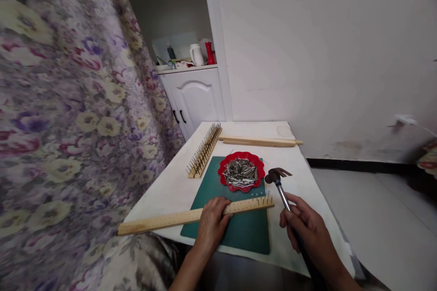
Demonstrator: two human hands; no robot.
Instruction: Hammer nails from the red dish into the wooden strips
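on the surface [157, 198], over the green mat [246, 236], slants a wooden strip [164, 220], its left end by the surface's near-left corner. the left hand [212, 222] clasps it mid-length; the right hand [307, 225] is wrapped round the hammer [282, 193], head beyond the mat's right edge. the red dish [222, 167] of loose nails [241, 173] covers the mat's far-right corner. nailing looks barely begun, with few upright nails [267, 199] at the strip's right end; the next move calls for a steady strip and square blows.
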